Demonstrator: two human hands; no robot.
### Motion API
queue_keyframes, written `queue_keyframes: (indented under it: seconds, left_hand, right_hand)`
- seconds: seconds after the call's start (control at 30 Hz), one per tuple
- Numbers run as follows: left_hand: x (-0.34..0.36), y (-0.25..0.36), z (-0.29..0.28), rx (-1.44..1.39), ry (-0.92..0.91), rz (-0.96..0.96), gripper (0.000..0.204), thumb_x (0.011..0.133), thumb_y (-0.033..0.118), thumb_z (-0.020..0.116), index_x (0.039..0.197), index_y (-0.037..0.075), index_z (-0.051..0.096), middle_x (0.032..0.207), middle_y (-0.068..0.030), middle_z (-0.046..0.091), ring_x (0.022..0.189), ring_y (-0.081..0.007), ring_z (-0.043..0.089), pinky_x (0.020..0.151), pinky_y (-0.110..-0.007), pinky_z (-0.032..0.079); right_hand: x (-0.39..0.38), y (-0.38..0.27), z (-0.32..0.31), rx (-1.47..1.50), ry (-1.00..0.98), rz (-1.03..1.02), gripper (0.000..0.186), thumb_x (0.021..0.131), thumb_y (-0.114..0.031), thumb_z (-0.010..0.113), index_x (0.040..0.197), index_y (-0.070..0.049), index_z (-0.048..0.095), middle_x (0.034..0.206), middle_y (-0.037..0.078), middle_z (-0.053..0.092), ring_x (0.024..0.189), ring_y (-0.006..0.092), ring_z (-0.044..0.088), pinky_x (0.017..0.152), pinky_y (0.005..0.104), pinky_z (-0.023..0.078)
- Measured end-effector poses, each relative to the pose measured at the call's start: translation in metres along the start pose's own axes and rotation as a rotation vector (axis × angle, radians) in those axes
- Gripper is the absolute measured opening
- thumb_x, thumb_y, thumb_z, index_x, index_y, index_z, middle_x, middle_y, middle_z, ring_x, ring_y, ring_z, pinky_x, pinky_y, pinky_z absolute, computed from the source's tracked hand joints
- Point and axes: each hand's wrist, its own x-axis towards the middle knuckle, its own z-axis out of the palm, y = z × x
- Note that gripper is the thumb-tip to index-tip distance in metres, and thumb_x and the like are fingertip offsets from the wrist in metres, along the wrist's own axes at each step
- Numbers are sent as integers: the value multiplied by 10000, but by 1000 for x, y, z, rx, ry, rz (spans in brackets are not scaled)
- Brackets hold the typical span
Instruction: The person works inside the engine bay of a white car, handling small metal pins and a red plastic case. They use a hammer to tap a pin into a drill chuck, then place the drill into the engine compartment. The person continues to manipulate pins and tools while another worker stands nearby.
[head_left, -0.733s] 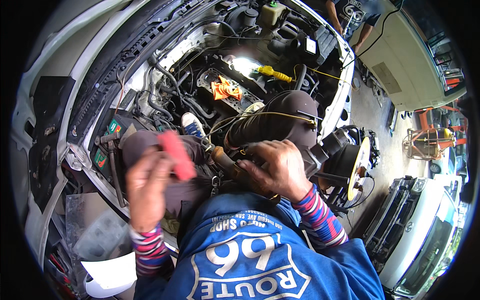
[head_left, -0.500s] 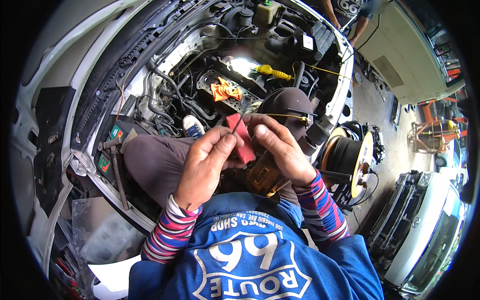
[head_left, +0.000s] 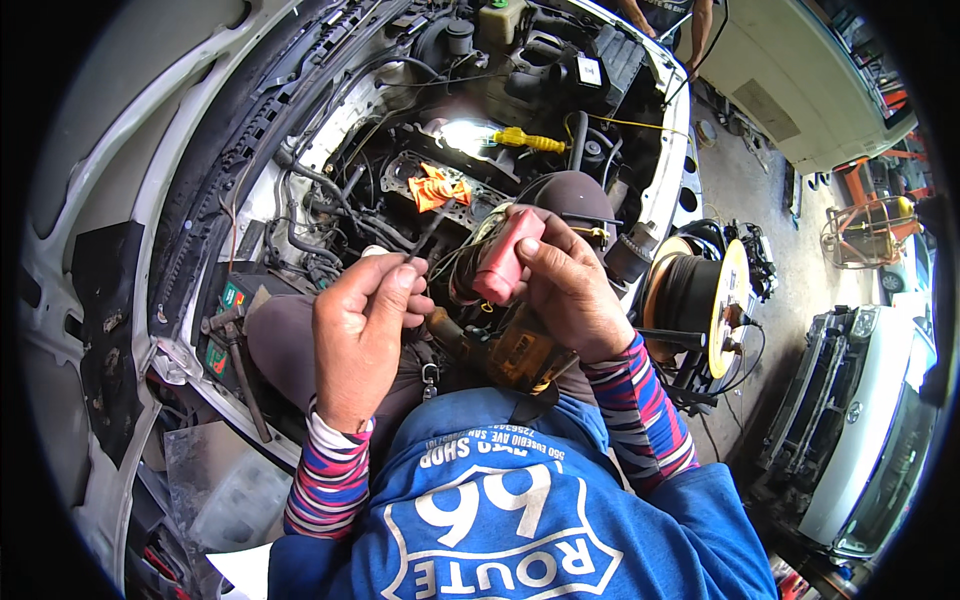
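Left hand (head_left: 362, 325): thumb and fingertips pinching slim dark rod (head_left: 427, 237), slanting away toward engine bay. Right hand (head_left: 572, 288): gripping small red oblong case (head_left: 508, 260) between thumb and fingers; case right of rod, apart from left hand. Below, between hands: yellow-and-black power drill (head_left: 525, 352). Beyond hands: crumpled orange cloth (head_left: 437, 188) on grey metal engine part; near it, lit yellow-handled work lamp (head_left: 530, 140). Far right: black cable reel with yellow flange (head_left: 732, 308).

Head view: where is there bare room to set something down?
The bare floor lies between the cable reel, the metal-framed cart and the white vehicle's front. The engine bay is crowded with hoses, an orange cloth and a yellow lamp; a power drill occupies the lap below the red case.
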Motion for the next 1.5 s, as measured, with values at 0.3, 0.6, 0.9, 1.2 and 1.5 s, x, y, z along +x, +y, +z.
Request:
queue_keyframes:
  seconds: [0.3,0.6,0.9,1.2,1.5]
  left_hand:
    - [27,-11,42,-258,192,340,272,1077,242,550,1047,9,686,1004,-56,703,900,-119,622,802,-278,488]
    - [56,-17,58,-718,290,-66,249,1081,247,527,1008,22,605,713,31,436,631,-76,398,571,-221,375]
    - [30,-10,76,-305,43,156,265,1083,219,528,1053,-14,650,837,2,593,774,-53,535,716,-226,468]
    - [22,-41,40,-314,78,164,277,1102,261,478,1000,42,616,956,-43,658,931,-129,612,869,-295,468]
    - [17,-54,46,-552,135,-90,267,1098,295,488,993,54,539,627,0,481,549,-114,511,522,-257,436]
  right_hand:
    - [0,-2,13,-22,-7,20,372,893,-91,795,1127,-51,508,1031,111,704,900,228,731,783,335,622]
    - [-4,8,21,-408,-96,-279,589,814,-94,866,1280,-18,513,1048,87,691,941,165,691,831,293,573]
    - [-8,2,13,-78,2,-135,352,964,-306,738,1177,-53,618,1065,50,701,915,123,675,835,304,572]
    - [-11,2,26,-281,-154,437,438,969,-356,730,1212,-66,509,741,-22,533,612,64,511,524,229,416]
    - [-14,39,24,-288,-156,482,505,976,-436,702,1216,-19,548,755,-25,526,590,56,457,507,236,363]
